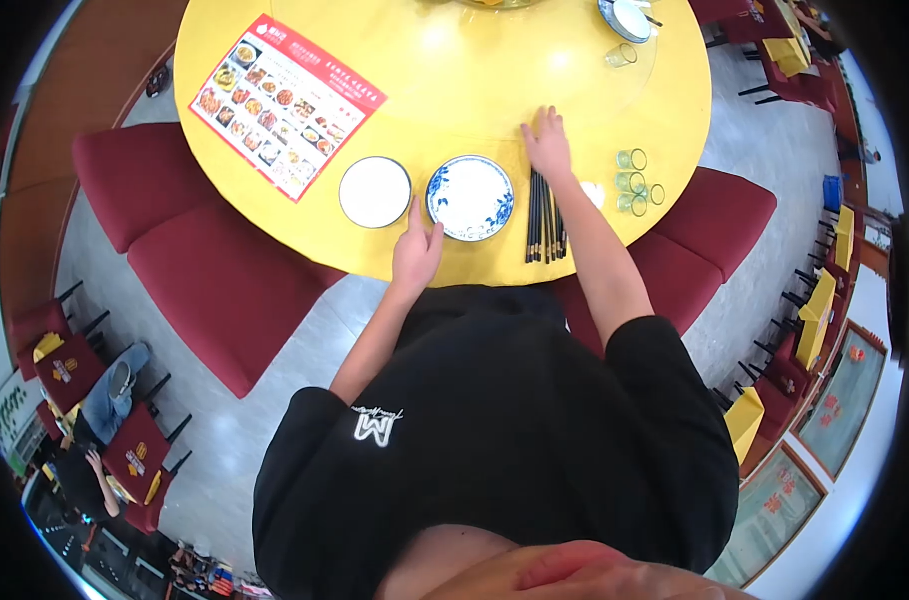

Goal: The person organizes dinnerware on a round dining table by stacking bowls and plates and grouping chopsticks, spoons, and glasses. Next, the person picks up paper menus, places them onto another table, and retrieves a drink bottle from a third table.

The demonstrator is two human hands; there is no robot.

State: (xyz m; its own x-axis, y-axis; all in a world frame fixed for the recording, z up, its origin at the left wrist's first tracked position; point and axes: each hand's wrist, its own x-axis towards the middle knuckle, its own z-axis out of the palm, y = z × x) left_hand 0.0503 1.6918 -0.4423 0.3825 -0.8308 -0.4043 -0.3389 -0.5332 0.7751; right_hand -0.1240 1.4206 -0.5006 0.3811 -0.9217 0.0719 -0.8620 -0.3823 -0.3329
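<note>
My left hand [418,253] rests at the near edge of the round table, between a plain white plate [375,192] and a white plate with blue flowers [471,198]. Its forefinger points forward by the white plate's rim, and the thumb lies near the flowered plate. Several black chopsticks [546,220] lie side by side to the right of the plates. Over their far ends reaches my right hand [548,147], fingers stretched out and apart, with nothing visible in it. Whether its palm touches the table or the chopsticks is hidden.
Several small glasses [632,182] stand right of my right forearm, near a small white item [594,193]. A red-bordered menu sheet [285,105] covers the table's left side. Farther off are another glass [622,56] and stacked dishes [630,18]. Maroon chairs [215,290] flank the yellow tablecloth [445,110].
</note>
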